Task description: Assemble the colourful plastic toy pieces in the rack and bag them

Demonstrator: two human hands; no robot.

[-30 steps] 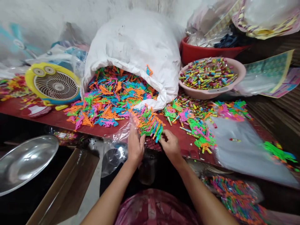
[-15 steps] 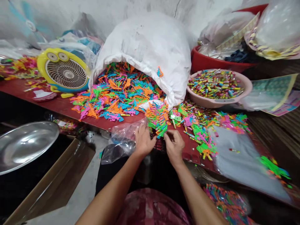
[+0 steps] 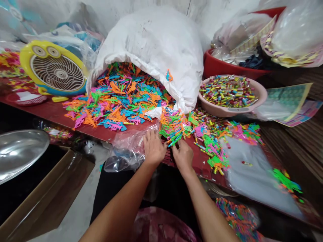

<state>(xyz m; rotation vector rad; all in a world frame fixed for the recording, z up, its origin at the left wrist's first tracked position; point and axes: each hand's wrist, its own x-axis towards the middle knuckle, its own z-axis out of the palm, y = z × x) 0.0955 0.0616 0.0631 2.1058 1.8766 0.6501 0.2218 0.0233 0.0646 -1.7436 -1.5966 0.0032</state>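
Note:
A slanted row of bright plastic toy pieces, orange, green and blue, stands between my hands, with small coloured tubes at its near end. My left hand lies along the row's left side, fingers stretched forward and thumb at the near end. Under and beside it is a crumpled clear plastic bag. My right hand has its fingers curled at the near end of the row, on a toy piece there; the fingertips are partly hidden. Behind the row, a white sack spills a heap of similar toy pieces.
A pink basin of small wrapped tubes stands at the right, before a red tub. Clear flat bags lie on the red table. A yellow fan stands left; a metal bowl and cardboard box are below.
My right hand has moved in against the near end of the row, its fingers now lower. The near tubes show more plainly. The camera view has shifted slightly.

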